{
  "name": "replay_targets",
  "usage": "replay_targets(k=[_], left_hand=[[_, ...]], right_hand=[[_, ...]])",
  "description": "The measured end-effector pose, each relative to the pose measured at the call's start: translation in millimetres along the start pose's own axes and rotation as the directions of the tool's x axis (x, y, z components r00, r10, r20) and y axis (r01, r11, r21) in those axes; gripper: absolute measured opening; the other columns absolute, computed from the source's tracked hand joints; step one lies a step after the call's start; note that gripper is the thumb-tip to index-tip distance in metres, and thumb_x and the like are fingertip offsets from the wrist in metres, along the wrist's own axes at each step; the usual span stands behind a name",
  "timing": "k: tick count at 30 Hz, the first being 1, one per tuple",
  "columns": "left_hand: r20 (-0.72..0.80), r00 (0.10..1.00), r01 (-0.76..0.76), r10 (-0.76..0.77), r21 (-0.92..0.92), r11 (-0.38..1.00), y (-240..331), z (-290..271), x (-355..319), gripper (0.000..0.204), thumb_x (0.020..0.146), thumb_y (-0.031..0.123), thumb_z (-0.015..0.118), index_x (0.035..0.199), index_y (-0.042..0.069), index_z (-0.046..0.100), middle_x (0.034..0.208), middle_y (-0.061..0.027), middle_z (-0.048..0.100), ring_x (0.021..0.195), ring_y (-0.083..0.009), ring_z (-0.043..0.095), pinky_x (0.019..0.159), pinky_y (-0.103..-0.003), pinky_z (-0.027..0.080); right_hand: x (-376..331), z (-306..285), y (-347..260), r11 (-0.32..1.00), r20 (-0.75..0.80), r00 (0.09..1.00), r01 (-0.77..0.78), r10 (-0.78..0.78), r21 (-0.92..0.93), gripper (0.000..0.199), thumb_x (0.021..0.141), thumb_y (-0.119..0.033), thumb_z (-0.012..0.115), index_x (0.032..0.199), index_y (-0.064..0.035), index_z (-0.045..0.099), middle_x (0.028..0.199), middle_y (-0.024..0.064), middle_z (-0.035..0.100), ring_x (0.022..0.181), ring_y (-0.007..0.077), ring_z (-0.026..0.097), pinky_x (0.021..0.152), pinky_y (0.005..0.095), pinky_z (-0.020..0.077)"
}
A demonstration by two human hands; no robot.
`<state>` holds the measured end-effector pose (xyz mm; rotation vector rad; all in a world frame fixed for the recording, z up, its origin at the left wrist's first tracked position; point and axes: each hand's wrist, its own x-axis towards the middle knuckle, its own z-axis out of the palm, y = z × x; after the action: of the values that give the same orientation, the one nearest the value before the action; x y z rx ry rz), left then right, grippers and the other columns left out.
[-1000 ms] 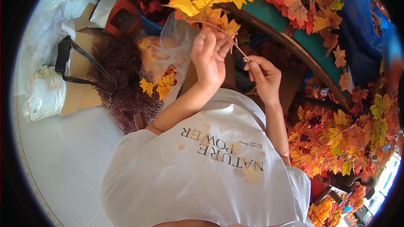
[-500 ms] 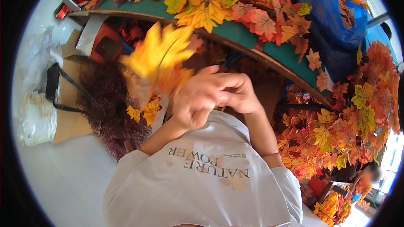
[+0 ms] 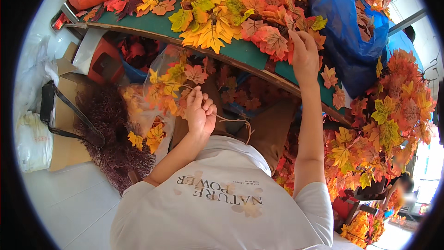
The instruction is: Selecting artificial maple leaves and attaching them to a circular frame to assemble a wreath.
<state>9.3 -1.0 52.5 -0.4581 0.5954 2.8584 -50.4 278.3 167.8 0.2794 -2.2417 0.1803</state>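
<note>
Leaf vine [image 3: 169, 85], one — before you, below the desk [image 3: 138, 25] edge, left hand [image 3: 201, 113] pinched round its bare stem, tail over your brown trousers [image 3: 275, 127]. Red leaves [image 3: 270, 41], heaped on the desk; your right hand [image 3: 305, 54], well apart from the left, reaches them — grip cannot be told. Handling: probably light, bendy; leaves soft, easily snagged. Hold by the stem.

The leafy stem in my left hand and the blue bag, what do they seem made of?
The leaves look like matte fabric, perhaps plastic: thin blades without shine. The tan stem seems smooth plastic, possibly over wire, judging by its curve. The blue bag appears thin, glossy plastic, from its crinkles and highlights.
</note>
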Motion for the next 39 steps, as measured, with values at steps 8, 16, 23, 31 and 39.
replay_targets(k=[8,16,23,31,39], left_hand=[[0.260,0.955,0.174,-0.144,-0.097,0.980,2,6,3,0.023,0.095,0.006,0.045,0.116,0.011,0.053,0.089,-0.0027,0.050,0.065,-0.0081,0.044,0.055,-0.020,0.037],[0.303,0.918,0.291,-0.255,-0.083,0.953,6,7,12,0.023,0.090,0.002,0.052,0.113,0.003,0.056,0.084,0.0002,0.051,0.069,-0.0077,0.048,0.060,-0.020,0.041],[0.290,0.929,0.228,-0.229,0.038,0.973,14,6,13,0.022,0.091,0.009,0.055,0.113,0.011,0.058,0.083,0.0023,0.052,0.066,-0.0088,0.049,0.060,-0.023,0.043],[0.270,0.914,0.288,-0.304,0.099,0.952,6,1,15,0.018,0.092,0.011,0.053,0.110,0.010,0.058,0.084,0.0020,0.055,0.063,-0.0086,0.050,0.058,-0.023,0.043],[0.263,0.922,0.259,-0.284,0.126,0.958,9,4,13,0.017,0.092,0.009,0.053,0.108,0.009,0.058,0.084,0.0020,0.056,0.063,-0.0086,0.051,0.058,-0.023,0.043]], right_hand=[[28,18,-13,0.978,0.073,0.976,0.206,-0.203,-0.025,0.037,0.074,0.001,0.058,0.109,-0.0081,0.060,0.101,0.0092,0.058,0.098,0.0289,0.057,0.075,0.0368,0.0512],[42,41,-44,0.983,0.016,0.984,0.178,-0.179,0.042,0.027,0.077,-0.002,0.061,0.104,-0.0071,0.061,0.097,0.0100,0.061,0.095,0.0281,0.058,0.080,0.0369,0.0477],[21,5,-5,0.997,-0.126,0.990,-0.074,0.071,-0.017,0.016,0.081,-0.003,0.060,0.097,-0.0040,0.064,0.092,0.0127,0.064,0.087,0.0301,0.061,0.076,0.0361,0.0493],[41,6,99,0.986,0.273,0.948,-0.166,0.163,-0.012,0.015,0.081,-0.009,0.057,0.092,-0.0014,0.064,0.091,0.0152,0.065,0.086,0.0361,0.062,0.072,0.0390,0.0504],[44,12,97,0.771,0.586,0.634,-0.025,0.505,-0.636,0.020,0.081,-0.021,0.057,0.091,-0.0047,0.064,0.087,0.0156,0.066,0.084,0.0306,0.065,0.067,0.0417,0.0521]])
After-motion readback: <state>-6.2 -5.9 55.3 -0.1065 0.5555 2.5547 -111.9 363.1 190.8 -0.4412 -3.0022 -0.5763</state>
